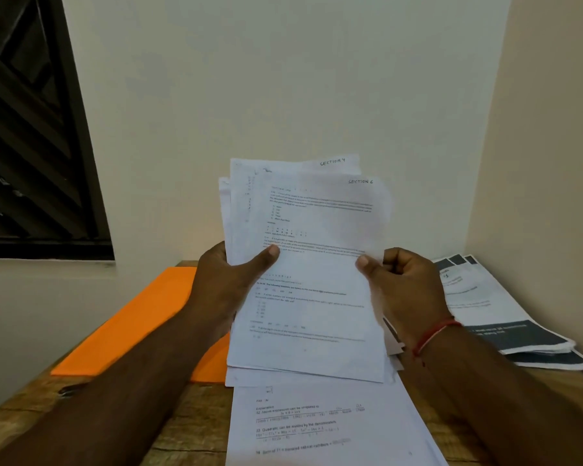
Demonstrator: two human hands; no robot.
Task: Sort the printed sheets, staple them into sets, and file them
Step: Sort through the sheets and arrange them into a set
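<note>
Under the fingers (399, 260): loose sheets (317, 425), print reads "33. Quadratic" | left hand (223, 280) pinches left edge of held sheaf (303, 297), right hand (401, 287) pinches its right edge | above thumbs (266, 255): handwritten "SECTION 6", behind it "SECTION 4" | orange folder (142, 317) left of fingers.

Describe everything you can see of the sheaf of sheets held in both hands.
The held sheets are a loose, fanned sheaf of white printed paper, raised nearly upright. The front sheet bears typed questions and handwritten "SECTION 6" at its top right; one behind reads "SECTION 4". The left hand grips the left edge, thumb in front; the right hand pinches the right edge.
</note>
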